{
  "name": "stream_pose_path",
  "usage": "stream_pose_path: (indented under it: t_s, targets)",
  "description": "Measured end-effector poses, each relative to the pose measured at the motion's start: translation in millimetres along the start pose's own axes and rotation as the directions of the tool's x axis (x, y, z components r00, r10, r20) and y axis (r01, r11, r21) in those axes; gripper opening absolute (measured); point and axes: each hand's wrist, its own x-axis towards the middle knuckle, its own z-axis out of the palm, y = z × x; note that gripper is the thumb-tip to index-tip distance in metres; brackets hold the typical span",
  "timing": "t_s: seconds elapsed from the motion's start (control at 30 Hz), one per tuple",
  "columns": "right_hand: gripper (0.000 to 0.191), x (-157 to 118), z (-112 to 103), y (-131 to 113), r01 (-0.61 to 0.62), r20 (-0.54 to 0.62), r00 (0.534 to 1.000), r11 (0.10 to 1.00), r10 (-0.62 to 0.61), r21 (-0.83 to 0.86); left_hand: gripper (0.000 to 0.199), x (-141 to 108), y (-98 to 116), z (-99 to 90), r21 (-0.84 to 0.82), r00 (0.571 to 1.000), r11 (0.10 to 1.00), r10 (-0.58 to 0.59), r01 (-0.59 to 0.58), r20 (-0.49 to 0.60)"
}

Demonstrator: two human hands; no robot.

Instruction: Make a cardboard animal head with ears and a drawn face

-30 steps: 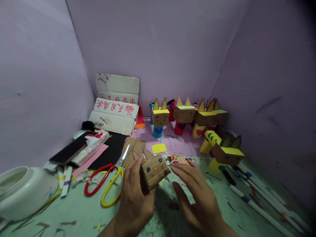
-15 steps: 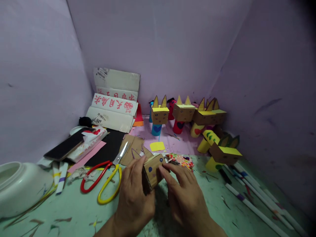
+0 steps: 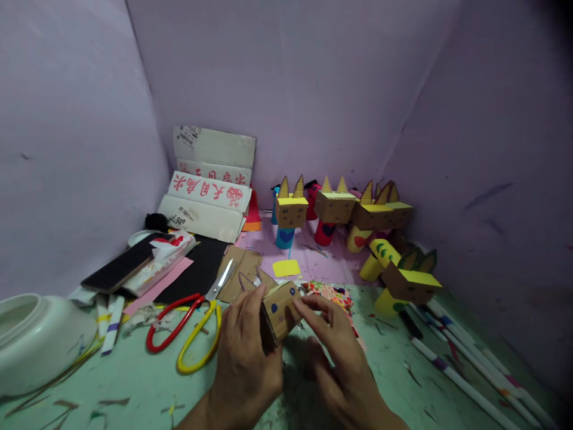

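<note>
The green worktop [image 3: 143, 382] spans the bottom of the frame. The folded white cardboard [image 3: 208, 185] stands left of centre, and the white pot [image 3: 54, 340] sits at the lower left. At bottom centre, the left hand [image 3: 248, 352] keeps a closed grip on the cardboard box [image 3: 285, 316]; the right hand's [image 3: 338, 355] grip is loosely spread, a fingertip at the box's right edge. The scissors [image 3: 197, 319] lie open, left of the hands. Smallest, blue dots [image 3: 274, 308] mark the box's front.
</note>
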Motion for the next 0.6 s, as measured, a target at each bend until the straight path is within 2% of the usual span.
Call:
stream_pose_path:
  t_s: [0.1,0.17,0.27,0.3,0.37,0.47,0.6]
  targets:
    - [0.056,1,-7,-4,-0.177,0.043,0.984,0.943,0.171,0.283,0.064,2,1,-1.1,0.013,1.000,1.000,0.016,-0.016,-0.002]
    - [0.053,1,-9,-7,-0.325,0.150,0.945,0.808,0.289,0.492,0.063,5,3,-2.6,0.027,0.999,0.999,0.046,-0.046,0.003]
    - [0.051,0,-9,-8,-0.491,0.325,0.866,0.520,0.381,0.699,0.060,8,6,-5.9,0.054,0.997,0.996,0.076,-0.076,0.000]
    - [0.051,0,-8,-7,-0.517,0.351,0.846,0.452,0.401,0.727,0.060,8,7,-7.0,0.068,0.997,0.995,0.073,-0.073,0.005]
    - [0.050,-1,-6,-7,-0.544,0.368,0.818,0.384,0.443,0.746,0.060,10,9,-8.9,0.104,0.998,0.993,0.055,-0.056,0.021]
    - [0.047,-2,-4,-5,-0.553,0.348,0.810,0.417,0.473,0.721,0.065,10,11,-10.0,0.080,0.997,0.997,-0.002,-0.004,0.075]
    - [0.051,-4,-2,-4,-0.489,0.258,0.865,0.606,0.431,0.628,0.070,9,10,-7.9,-0.068,0.985,0.998,0.027,-0.016,0.168]
